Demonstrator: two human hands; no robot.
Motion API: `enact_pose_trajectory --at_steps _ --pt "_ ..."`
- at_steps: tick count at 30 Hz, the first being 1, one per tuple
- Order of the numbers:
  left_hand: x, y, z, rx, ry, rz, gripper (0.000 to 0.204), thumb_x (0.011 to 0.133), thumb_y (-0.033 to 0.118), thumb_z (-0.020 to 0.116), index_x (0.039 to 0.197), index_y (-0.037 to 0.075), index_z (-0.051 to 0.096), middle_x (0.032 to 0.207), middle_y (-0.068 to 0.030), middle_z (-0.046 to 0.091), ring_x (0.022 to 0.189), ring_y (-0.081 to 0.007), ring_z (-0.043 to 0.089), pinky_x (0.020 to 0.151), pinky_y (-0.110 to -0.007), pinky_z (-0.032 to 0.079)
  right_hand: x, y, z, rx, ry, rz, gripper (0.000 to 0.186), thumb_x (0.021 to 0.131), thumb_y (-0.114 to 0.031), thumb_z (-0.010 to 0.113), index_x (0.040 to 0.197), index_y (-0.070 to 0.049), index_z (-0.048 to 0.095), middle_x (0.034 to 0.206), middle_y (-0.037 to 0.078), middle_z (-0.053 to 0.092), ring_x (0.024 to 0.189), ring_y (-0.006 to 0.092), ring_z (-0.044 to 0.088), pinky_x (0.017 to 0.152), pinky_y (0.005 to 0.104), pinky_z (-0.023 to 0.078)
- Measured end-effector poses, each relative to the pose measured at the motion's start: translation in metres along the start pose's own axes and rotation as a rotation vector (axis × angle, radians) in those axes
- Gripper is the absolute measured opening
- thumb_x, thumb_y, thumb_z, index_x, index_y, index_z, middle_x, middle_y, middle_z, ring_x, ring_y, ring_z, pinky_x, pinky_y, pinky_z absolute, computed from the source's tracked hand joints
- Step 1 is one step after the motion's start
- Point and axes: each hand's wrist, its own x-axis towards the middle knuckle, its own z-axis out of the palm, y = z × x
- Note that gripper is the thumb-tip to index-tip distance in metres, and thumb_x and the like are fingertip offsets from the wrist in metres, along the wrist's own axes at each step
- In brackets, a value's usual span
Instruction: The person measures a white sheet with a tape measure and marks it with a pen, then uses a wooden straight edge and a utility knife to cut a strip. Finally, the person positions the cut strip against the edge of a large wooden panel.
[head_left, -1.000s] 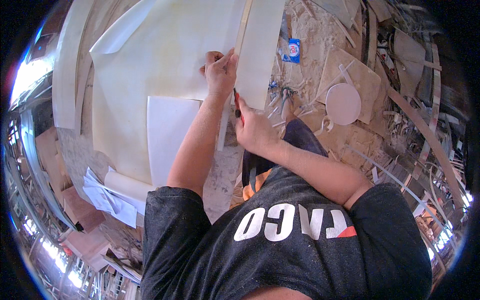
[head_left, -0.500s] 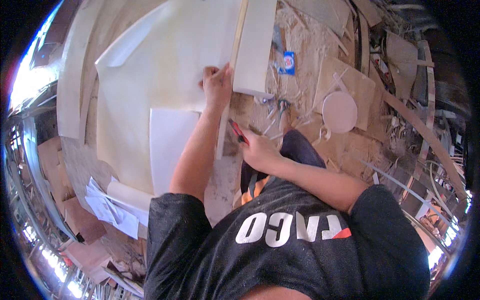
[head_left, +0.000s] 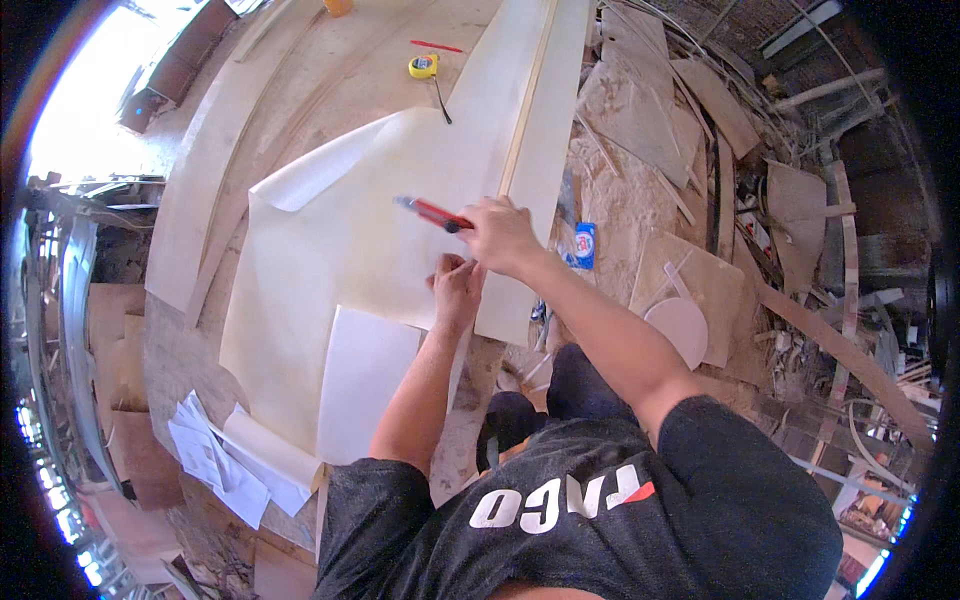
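A large pale cream sheet (head_left: 330, 260) lies spread out, its far-left corner curled over. Along its right part runs a long, thin wooden strip (head_left: 528, 110). My left hand (head_left: 458, 288) is at the near part of this strip, fingers bent and closed against it. Just beyond it, my right hand (head_left: 500, 235) grips a red utility knife (head_left: 437, 214), whose tip points left over the sheet. My right hand covers part of the strip. A white sheet (head_left: 368, 375) lies beside my left forearm.
A yellow tape measure (head_left: 423, 66) and a red pen-like stick (head_left: 436, 46) lie at the far side. Loose papers (head_left: 215, 460) sit at the near left. To the right are a blue packet (head_left: 585, 246), a round pale disc (head_left: 677, 332) and wood scraps.
My right hand has moved forward from near my body to beyond my left hand, carrying the knife. My left hand stays at the strip. The view has shifted, showing the tape measure.
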Motion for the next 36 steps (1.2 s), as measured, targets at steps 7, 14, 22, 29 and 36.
enact_pose_trajectory --at_steps 7,14,22,29,36 --pt "-0.001 -0.012 0.000 0.017 0.054 -0.021 0.030 0.096 0.032 0.064 0.118 0.015 0.076 0.096 -0.0045 0.062 0.099 -0.0202 0.058 0.089 -0.039 0.034 0.074 0.005 0.033 -0.072 -0.088 -0.133 0.045 0.089 -0.028 0.070 0.131 -0.016 0.064 0.126 0.010 0.063 0.126 0.0319 0.051 0.100 0.0546 0.041" --pt "0.002 0.008 -0.006 0.085 0.020 -0.012 0.034 0.095 0.031 0.064 0.122 0.013 0.074 0.096 -0.0059 0.060 0.097 -0.0214 0.058 0.091 -0.043 0.036 0.059 0.177 0.034 0.170 0.594 0.663 0.057 0.083 -0.040 0.078 0.122 -0.001 0.063 0.121 0.019 0.065 0.112 0.0367 0.059 0.096 0.0502 0.045" --pt "0.007 0.019 -0.007 0.210 -0.024 -0.056 0.032 0.095 0.028 0.064 0.122 0.014 0.073 0.099 -0.0055 0.062 0.097 -0.0222 0.059 0.090 -0.043 0.036 0.050 0.190 -0.030 0.892 0.244 0.554 0.033 0.093 -0.029 0.069 0.102 0.002 0.067 0.085 0.007 0.067 0.076 0.0152 0.059 0.069 0.0328 0.047" --pt "0.004 0.017 -0.005 0.243 0.019 -0.046 0.030 0.092 0.025 0.068 0.120 0.017 0.075 0.098 -0.0037 0.062 0.093 -0.0210 0.060 0.089 -0.041 0.036 0.049 0.167 -0.165 1.265 0.492 0.247 0.025 0.101 -0.027 0.063 0.099 -0.002 0.066 0.086 -0.002 0.062 0.076 0.0061 0.052 0.069 0.0256 0.044" --pt "0.004 0.018 -0.008 0.234 0.076 -0.046 0.027 0.091 0.026 0.068 0.116 0.017 0.076 0.096 -0.0038 0.062 0.093 -0.0217 0.060 0.088 -0.042 0.034 0.117 0.183 -0.311 1.116 0.771 0.295 0.031 0.094 -0.030 0.071 0.111 -0.005 0.067 0.095 0.005 0.069 0.089 0.0172 0.064 0.080 0.0348 0.051"
